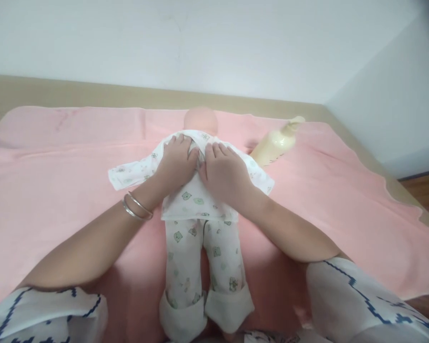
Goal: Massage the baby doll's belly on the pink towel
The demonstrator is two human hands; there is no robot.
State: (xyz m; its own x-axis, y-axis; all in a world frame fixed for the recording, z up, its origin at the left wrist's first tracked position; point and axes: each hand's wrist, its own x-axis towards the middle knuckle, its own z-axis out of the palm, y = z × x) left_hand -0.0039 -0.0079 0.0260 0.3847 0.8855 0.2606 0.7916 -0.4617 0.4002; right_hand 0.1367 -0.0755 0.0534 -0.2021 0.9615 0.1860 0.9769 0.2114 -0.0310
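A baby doll [200, 209] in a white top and trousers printed with small green animals lies stretched out, its bald head [200, 121] at the far end. My left hand [178, 162] rests flat on the upper left of its torso, fingers stretched out. On the upper right of the torso, my right hand [226, 170] also lies flat, fingers extended. The two thumbs come close together at the middle, where the cloth is creased. Neither hand grips anything. Rolled cuffs [183, 318] cover the ends of the doll's legs. Whether it lies face up or down, I cannot tell.
Beneath the doll spreads a pink blanket [57, 190] over a tan surface [93, 93]. A pale yellow pump bottle [276, 143] leans or lies beyond the doll's right sleeve. White walls [200, 47] stand behind and to the right.
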